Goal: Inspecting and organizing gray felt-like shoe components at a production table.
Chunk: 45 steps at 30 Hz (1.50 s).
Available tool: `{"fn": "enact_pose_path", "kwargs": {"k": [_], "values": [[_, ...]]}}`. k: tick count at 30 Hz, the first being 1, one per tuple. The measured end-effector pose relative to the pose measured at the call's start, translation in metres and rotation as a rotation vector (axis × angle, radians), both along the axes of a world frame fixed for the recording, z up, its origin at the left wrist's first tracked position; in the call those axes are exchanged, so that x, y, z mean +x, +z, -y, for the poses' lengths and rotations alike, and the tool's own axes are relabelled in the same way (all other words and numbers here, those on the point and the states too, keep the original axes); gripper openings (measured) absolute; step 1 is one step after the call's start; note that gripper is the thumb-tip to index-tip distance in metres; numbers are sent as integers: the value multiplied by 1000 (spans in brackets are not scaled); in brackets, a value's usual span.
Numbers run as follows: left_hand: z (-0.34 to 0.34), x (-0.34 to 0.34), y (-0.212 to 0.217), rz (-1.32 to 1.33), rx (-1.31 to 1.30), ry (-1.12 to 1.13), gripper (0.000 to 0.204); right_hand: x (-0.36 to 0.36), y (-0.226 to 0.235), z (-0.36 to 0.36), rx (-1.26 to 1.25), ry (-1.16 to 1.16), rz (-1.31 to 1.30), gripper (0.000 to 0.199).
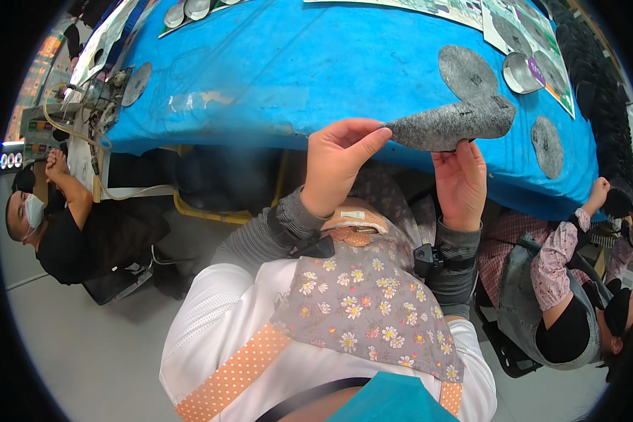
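Observation:
Both hands hold a mottled grey felt-like piece (446, 128) above the near edge of the blue-covered table. Its left end narrows to a point, and its right end is broad and rounded with small dark marks. My left hand (339, 160) pinches the pointed end between thumb and finger. At the lower edge, my right hand (461, 181) grips the piece with thumb and fingers; some fingertips are hidden behind it. Just beyond it, partly covered by it, lies a round grey felt-like disc (465, 70). Another grey disc (547, 148) is to the right.
A silvery round dish (522, 74) with a purple label sits by printed sheets (555, 84) at the right. A small machine (105, 95) with a hose and a grey disc (137, 83) are at the left. Seated people (84, 225) flank me on both sides.

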<state>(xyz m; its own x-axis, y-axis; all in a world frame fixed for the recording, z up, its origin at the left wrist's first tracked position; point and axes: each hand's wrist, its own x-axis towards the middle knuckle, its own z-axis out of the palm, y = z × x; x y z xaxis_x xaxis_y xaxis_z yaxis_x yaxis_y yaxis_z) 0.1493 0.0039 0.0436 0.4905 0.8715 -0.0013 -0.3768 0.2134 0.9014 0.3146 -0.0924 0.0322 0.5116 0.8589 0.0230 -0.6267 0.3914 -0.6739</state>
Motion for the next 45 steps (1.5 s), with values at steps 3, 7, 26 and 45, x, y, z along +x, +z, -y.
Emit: {"fn": "enact_pose_path", "kwargs": {"k": [3,7,26,45], "values": [[-1,0,-1,-27,-6,-1,14,0,0,-1,-20,-23,3,18],[-6,4,-3,-18,-55,-8,13,2,0,-1,-134,-53,-25,11],[-13,8,-16,47,-372,-36,10,-9,3,-2,-325,-132,0,6],[-16,13,-22,-16,-421,-52,10,-4,-4,-9,-336,-227,310,11]]}}
